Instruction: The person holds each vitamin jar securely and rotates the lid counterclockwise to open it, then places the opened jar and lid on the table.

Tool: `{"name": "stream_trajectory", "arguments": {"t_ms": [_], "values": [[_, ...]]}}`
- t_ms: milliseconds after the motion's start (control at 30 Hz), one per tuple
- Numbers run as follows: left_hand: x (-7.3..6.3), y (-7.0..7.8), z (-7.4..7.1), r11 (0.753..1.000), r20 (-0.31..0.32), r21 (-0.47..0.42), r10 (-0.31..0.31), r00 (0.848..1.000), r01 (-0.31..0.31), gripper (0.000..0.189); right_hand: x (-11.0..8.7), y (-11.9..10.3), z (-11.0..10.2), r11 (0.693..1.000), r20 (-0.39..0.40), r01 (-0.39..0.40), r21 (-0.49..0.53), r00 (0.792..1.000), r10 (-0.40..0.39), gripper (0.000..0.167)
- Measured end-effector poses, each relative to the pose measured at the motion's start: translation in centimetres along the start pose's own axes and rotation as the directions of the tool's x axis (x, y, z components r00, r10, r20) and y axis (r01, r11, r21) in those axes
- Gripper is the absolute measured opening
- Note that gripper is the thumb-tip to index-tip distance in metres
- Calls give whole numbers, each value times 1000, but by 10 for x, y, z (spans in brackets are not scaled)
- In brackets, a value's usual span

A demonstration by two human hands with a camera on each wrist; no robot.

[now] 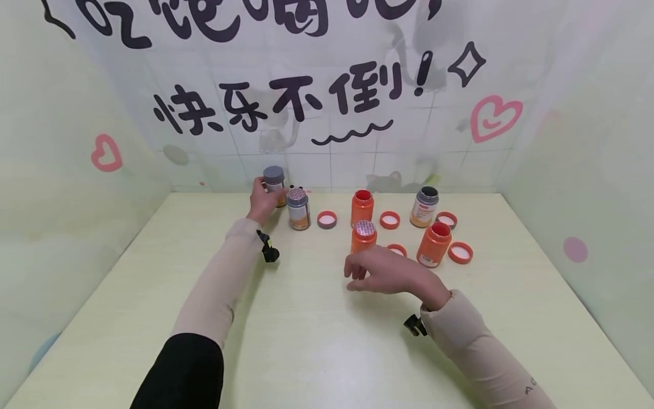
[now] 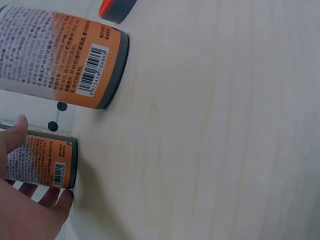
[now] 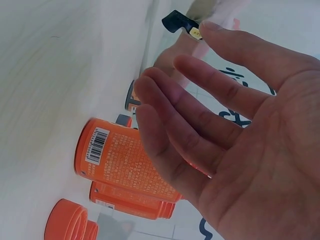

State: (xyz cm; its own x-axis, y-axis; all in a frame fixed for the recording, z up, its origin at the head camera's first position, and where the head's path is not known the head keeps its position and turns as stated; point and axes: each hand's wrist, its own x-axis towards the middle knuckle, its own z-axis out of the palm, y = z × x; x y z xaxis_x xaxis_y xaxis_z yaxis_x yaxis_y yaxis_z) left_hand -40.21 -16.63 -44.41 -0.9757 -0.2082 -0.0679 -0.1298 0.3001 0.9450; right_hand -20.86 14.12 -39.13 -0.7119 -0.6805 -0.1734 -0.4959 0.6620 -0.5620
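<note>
At the back left my left hand grips a grey jar with its grey lid on, thumb on one side and fingers on the other. Its orange-and-white label and base show in the left wrist view. Right beside it stands another grey jar, lidless, with a patterned seal over its mouth. My right hand holds nothing; its fingers are loosely bent, close in front of an orange jar with a similar seal on top. The hand partly hides that jar and a red cap beside it.
Two orange jars and a grey jar stand uncapped. Loose caps lie among them: a grey-and-red one and red ones. A printed wall sheet rises behind the table.
</note>
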Motion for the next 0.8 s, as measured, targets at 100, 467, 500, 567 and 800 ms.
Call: {"name": "stream_trajectory", "arguments": {"t_ms": [100, 467, 500, 567, 800], "values": [[1, 1, -3, 1000, 4, 7, 8, 1000, -8, 79, 0, -2, 0, 1000, 7, 5, -2, 1000, -5, 23], [-18, 0, -13, 1000, -20, -13, -29, 999, 29, 75, 0, -2, 3, 1000, 23, 15, -28, 1000, -15, 20], [-21, -1, -15, 999, -26, -23, -41, 999, 40, 75, 0, -1, 3, 999, 24, 18, -29, 1000, -17, 20], [-27, -2, -19, 997, -40, -41, -64, 997, 63, 77, 0, -1, 3, 999, 28, 20, -29, 999, -19, 20], [-53, -3, -30, 987, -97, -110, -125, 987, 114, 79, 1, 1, 4, 1000, 36, 10, -20, 999, -9, 22]]}}
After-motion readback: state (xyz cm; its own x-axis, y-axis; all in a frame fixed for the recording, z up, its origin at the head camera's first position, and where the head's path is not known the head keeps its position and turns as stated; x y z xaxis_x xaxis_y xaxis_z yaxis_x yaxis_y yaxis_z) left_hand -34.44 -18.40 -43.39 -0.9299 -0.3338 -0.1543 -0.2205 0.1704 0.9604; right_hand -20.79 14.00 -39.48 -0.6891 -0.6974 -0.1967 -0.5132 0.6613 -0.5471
